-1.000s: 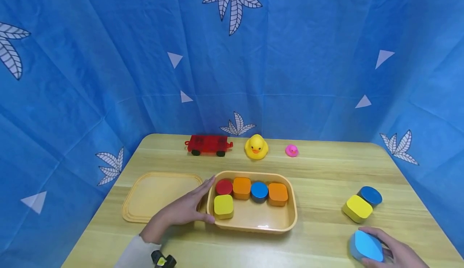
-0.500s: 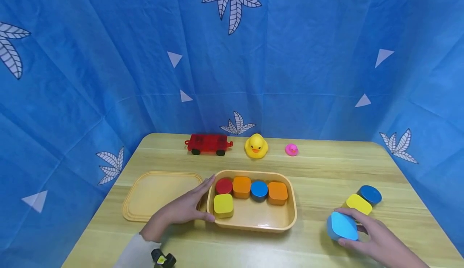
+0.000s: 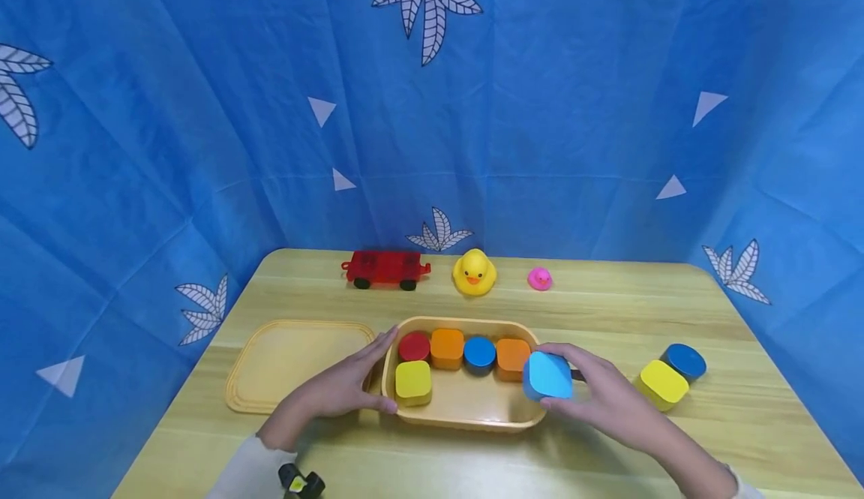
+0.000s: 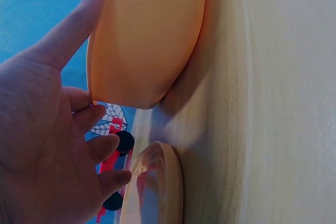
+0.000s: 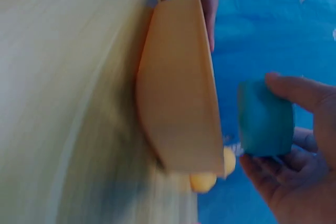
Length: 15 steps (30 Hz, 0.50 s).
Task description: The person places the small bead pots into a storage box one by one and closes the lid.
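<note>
Past halfway, it seems: 5 in, 1 held, 2 outside

Tan box [image 3: 472, 405] on pale wood-grain counter [image 3: 607, 304]. Along its far side, L to R: red round block [image 3: 414, 346], orange block [image 3: 447, 349], blue round block [image 3: 480, 353], second orange block [image 3: 513, 359]; yellow block [image 3: 413, 383] near L. R hand [image 3: 604, 398] is clamped on light-blue block [image 3: 548, 376], above box's R end, not set down yet. L hand [image 3: 340, 390] is spread, thumb & index apart, touching box's L end. Outside, well to R: other yellow block [image 3: 661, 385] beside dark-blue round block [image 3: 685, 362]. Tan lid [image 3: 300, 368] lies flat at L, off the box. Far edge: red toy wagon [image 3: 386, 268], yellow duck [image 3: 474, 274], pink duck [image 3: 540, 279]. Blue cloth [image 3: 574, 109] w/ white leaf prints hangs behind & both sides.
</note>
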Each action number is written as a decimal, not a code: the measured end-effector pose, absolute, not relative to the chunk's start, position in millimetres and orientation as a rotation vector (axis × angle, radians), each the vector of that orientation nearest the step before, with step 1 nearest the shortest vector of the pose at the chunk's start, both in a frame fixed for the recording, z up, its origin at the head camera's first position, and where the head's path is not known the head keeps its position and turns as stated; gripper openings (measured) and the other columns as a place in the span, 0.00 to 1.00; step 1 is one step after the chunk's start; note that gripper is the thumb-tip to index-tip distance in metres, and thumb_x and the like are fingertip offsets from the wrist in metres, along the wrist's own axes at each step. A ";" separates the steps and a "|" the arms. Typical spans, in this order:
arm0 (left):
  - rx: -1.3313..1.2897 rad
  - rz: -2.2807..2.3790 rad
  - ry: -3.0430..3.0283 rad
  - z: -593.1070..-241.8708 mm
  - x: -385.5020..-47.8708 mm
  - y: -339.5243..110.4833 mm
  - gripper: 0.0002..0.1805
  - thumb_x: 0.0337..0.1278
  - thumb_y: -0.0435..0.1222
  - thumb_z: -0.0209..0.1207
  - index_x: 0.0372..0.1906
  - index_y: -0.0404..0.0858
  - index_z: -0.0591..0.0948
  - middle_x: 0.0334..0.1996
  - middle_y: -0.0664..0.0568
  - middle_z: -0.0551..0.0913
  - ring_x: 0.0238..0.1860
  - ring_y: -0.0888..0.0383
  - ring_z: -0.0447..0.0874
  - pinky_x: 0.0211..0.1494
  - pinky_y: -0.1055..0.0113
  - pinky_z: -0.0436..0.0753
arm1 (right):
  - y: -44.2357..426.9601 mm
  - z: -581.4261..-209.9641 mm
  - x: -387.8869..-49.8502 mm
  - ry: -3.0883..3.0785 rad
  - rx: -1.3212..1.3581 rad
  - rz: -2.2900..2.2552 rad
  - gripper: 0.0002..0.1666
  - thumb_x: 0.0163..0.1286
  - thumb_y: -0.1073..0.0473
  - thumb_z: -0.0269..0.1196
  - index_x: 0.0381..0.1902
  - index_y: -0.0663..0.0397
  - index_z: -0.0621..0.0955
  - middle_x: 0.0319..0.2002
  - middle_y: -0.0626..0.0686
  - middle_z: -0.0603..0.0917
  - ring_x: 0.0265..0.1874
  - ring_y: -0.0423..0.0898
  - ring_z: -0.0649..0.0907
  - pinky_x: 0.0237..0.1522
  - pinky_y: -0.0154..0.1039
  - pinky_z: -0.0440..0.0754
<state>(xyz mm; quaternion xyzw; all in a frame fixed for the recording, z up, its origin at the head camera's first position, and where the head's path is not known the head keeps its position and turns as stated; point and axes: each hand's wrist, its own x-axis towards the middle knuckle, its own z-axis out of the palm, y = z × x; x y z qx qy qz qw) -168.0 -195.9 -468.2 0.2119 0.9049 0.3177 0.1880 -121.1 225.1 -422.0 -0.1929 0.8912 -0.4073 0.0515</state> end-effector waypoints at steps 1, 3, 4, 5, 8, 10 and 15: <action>0.593 0.895 2.547 -468.2 -167.5 -195.9 0.66 0.51 0.60 0.73 0.85 0.58 0.41 0.85 0.51 0.43 0.83 0.42 0.47 0.79 0.39 0.56 | 218.5 -422.1 -123.6 2.690 -0.598 -1.250 0.39 0.63 0.44 0.76 0.67 0.48 0.76 0.62 0.52 0.82 0.57 0.53 0.82 0.56 0.50 0.85; 0.588 0.898 2.543 -468.2 -166.5 -195.8 0.66 0.51 0.60 0.73 0.85 0.58 0.41 0.85 0.50 0.43 0.83 0.42 0.47 0.79 0.39 0.56 | 205.7 -422.7 -128.8 2.641 -0.612 -1.268 0.38 0.62 0.47 0.77 0.67 0.49 0.76 0.61 0.53 0.81 0.56 0.53 0.81 0.56 0.52 0.85; 0.589 0.901 2.543 -468.0 -166.4 -195.7 0.66 0.51 0.60 0.73 0.85 0.57 0.41 0.85 0.50 0.43 0.83 0.42 0.47 0.79 0.38 0.56 | 199.7 -423.0 -131.7 2.624 -0.627 -1.266 0.38 0.62 0.49 0.77 0.67 0.50 0.76 0.61 0.53 0.81 0.56 0.54 0.81 0.56 0.53 0.85; 0.589 0.905 2.540 -467.6 -166.2 -195.6 0.66 0.51 0.60 0.73 0.85 0.57 0.41 0.85 0.50 0.43 0.83 0.42 0.47 0.79 0.38 0.56 | 193.9 -423.8 -134.4 2.610 -0.645 -1.264 0.38 0.62 0.50 0.77 0.67 0.51 0.76 0.61 0.54 0.81 0.55 0.54 0.81 0.55 0.54 0.84; 0.594 0.909 2.535 -466.9 -165.7 -195.7 0.66 0.51 0.60 0.73 0.85 0.58 0.41 0.85 0.50 0.43 0.83 0.42 0.47 0.79 0.38 0.56 | 177.5 -428.1 -142.5 2.584 -0.680 -1.262 0.38 0.61 0.52 0.77 0.66 0.54 0.76 0.60 0.55 0.81 0.53 0.53 0.81 0.54 0.53 0.84; 0.600 0.912 2.537 -467.1 -165.8 -196.1 0.66 0.50 0.61 0.73 0.85 0.58 0.41 0.85 0.51 0.43 0.83 0.42 0.47 0.79 0.39 0.56 | 167.4 -432.2 -147.6 2.587 -0.693 -1.261 0.38 0.61 0.51 0.78 0.65 0.54 0.76 0.59 0.55 0.82 0.52 0.53 0.80 0.54 0.54 0.84; 0.616 0.919 2.537 -467.9 -166.8 -196.8 0.66 0.50 0.61 0.73 0.85 0.58 0.41 0.85 0.52 0.43 0.83 0.43 0.46 0.79 0.39 0.56 | 147.2 -441.5 -157.7 2.635 -0.720 -1.208 0.38 0.59 0.50 0.79 0.64 0.53 0.78 0.60 0.54 0.82 0.53 0.53 0.79 0.53 0.54 0.84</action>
